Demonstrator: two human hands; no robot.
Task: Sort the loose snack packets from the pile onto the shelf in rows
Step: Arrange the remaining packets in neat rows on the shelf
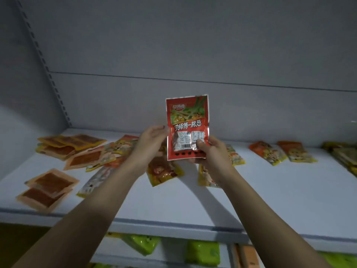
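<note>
- Head view: red snack packet [187, 127] held upright above the shelf [270, 190], printed side toward the camera — prob. raised so the label can be read and its kind matched before it goes into a row.
- Right hand [209, 151] grips the packet's lower right corner, thumb pressed on the front over the label panel, fingers curled behind; this hand carries the weight.
- Left hand [152, 140] pinches the packet's left edge at mid-height with fingertips — looks like a steadying hold to keep the thin foil flat, not a carrying one.
- Pile [123, 149] of mixed yellow/orange packets lies jumbled on the shelf just behind and below the hands, overlapping at odd angles — still unsorted.
- Orange see-through packets [71, 146] are grouped at far left, w/ a second small stack [48, 188] nearer the shelf's front edge; same kind kept together, so these read as started groups.
- Two yellow-orange packets [282, 151] lie side by side at right, well apart from the pile — likely the start of a row.
- More packets [343, 153] at the far right edge, too cropped to tell their kind.
- Green packs [202, 252] sit on the lower shelf, outside this job as far as I can judge.
- Task judged early-to-mid: most of the pile remains.
</note>
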